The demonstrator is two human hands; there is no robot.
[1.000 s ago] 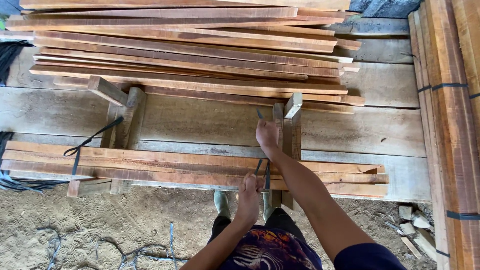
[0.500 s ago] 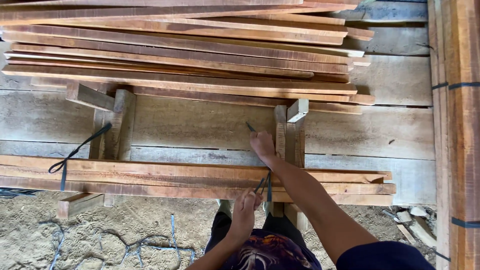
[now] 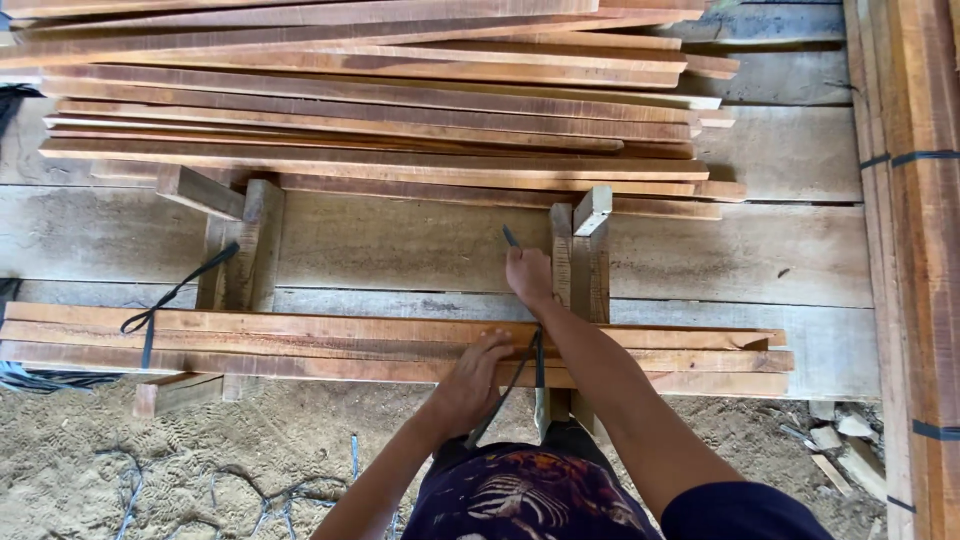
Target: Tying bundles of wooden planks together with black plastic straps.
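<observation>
Broad grey planks are serving as my table (image 3: 400,245) over sandy ground, with loose slats (image 3: 380,110) piled beyond the bundle.

I am strapping the bundle of slats (image 3: 300,345) at its right-hand cradle (image 3: 578,260): my right hand (image 3: 528,275), just past the bundle, is pinching the far end of the dark strap (image 3: 535,350) in a closed grip, forearm stretched across the wood. My left hand (image 3: 470,385) is pressing flat on the bundle's near edge, fingers spread, clasping nothing. To do this well I am keeping the strap taut and square to the slats.
</observation>
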